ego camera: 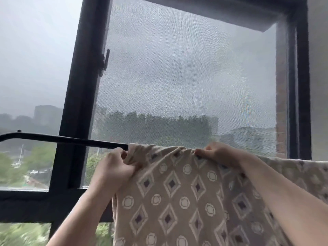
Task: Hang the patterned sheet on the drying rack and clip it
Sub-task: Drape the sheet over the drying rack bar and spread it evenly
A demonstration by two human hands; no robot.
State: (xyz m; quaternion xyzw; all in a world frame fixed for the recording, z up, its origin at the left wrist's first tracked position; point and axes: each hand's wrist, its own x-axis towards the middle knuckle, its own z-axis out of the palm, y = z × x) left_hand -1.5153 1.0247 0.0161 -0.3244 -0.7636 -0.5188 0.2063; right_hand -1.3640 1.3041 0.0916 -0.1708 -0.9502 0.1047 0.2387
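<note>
Our left hand (115, 167) is closed in a fist on the bunched left edge of the patterned sheet (177, 192), just below the rail. Our right hand (218, 153) pinches the gathered top fold of the same sheet, fingers curled over it. We see the sheet draped over the black bar of the drying rack (62, 139), hanging down toward us and running off to the right behind our right forearm. The bare bar extends left. Beyond it stand a dark window frame (78, 103) and mesh screen (177, 77).
</note>
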